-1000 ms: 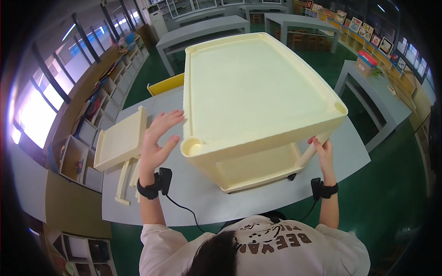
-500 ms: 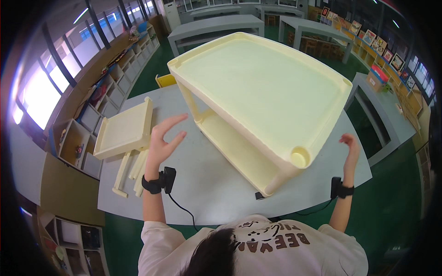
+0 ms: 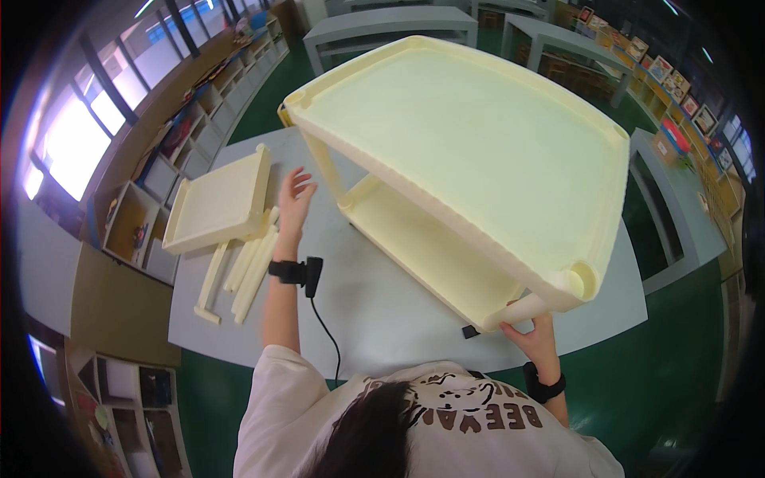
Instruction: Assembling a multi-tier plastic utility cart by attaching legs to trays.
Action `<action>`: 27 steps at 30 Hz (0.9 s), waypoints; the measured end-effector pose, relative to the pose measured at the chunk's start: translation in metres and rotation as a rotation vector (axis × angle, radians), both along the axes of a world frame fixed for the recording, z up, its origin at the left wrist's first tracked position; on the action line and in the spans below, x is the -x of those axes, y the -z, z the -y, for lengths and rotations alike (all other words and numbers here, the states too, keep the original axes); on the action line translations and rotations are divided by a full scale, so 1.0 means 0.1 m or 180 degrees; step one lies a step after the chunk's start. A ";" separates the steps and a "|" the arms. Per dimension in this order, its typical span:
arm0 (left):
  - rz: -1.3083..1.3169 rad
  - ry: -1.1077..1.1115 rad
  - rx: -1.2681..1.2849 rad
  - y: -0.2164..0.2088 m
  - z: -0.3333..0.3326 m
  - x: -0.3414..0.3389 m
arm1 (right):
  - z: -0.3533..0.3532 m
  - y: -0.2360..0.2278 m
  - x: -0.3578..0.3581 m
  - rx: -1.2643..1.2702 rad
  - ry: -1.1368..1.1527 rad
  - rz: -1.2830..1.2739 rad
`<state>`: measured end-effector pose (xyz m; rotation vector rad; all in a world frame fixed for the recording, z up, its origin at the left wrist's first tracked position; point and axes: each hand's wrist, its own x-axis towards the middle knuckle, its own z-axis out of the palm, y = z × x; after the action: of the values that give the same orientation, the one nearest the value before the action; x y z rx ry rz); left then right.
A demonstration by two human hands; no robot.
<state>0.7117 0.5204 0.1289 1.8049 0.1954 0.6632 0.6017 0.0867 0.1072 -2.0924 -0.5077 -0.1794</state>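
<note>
A cream plastic two-tier cart [image 3: 470,151] stands on the grey table in front of me, its broad tray above a lower shelf [image 3: 430,247]. My right hand [image 3: 532,338] grips the near right leg [image 3: 530,305] low down, close to the lower shelf's corner; some of its fingers are hidden behind the leg. Left of the cart, my left hand [image 3: 295,199] is raised with loosely bent, parted fingers and holds nothing. Beside that hand lie a smaller cream tray [image 3: 219,203] and several loose cream tubes [image 3: 255,275].
The grey table [image 3: 366,319] carries everything. A small black caster [image 3: 471,331] shows under the cart's near corner. Black straps circle both wrists, and a cable [image 3: 327,327] hangs from the left one. Shelves [image 3: 135,231] line the left wall; more grey tables [image 3: 390,32] stand beyond.
My right hand has come in from the right side and taken hold of the cart's near right leg. My left hand has moved slightly forward. The cart appears shifted rightward.
</note>
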 end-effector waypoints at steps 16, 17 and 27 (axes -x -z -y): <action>-0.0831 0.0537 0.0055 0.95 0.19 0.96 | 0.12 0.34 -0.16 -0.0784 0.0277 -0.0572; -0.0948 0.0436 0.0220 1.02 0.18 1.06 | 0.19 0.33 -0.20 -0.0877 0.0383 -0.0617; -0.1496 0.0177 0.0337 1.01 -0.05 1.68 | 0.78 0.45 -0.68 -0.1017 0.0913 -0.0258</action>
<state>0.5434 0.5252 0.0279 1.8326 0.4831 0.1761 0.6701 0.0085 0.0625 -1.8405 -0.1169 -0.3188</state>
